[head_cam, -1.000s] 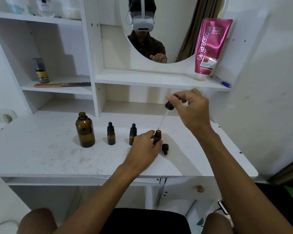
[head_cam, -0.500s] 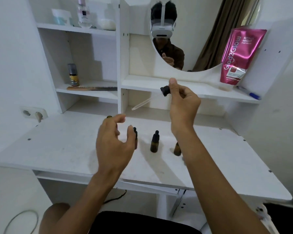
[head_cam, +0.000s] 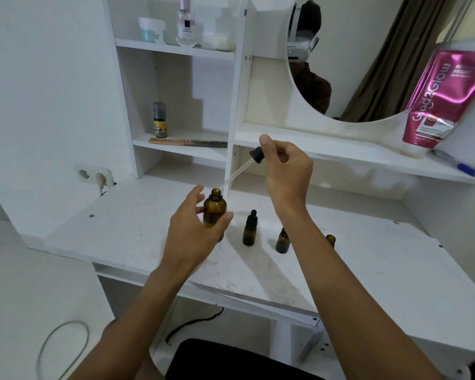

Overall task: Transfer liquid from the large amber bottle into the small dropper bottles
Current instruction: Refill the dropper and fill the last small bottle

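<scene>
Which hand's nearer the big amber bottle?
Left. The left hand curves round the bottle; the right hand is up and to its right, pinching a dropper aimed at its mouth.

"Glad2Glow" on pink tube (head_cam: 444, 100)

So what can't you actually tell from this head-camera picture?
Head view:
- Liquid level in the large amber glass bottle: dark glass, and the left hand covers its body.
- Whether that hand grips or only cups it: contact hidden.
- Liquid in the thin black-capped glass dropper the right hand pinches: too small.
- Rightmost small amber bottle: mostly behind the right forearm.
</scene>
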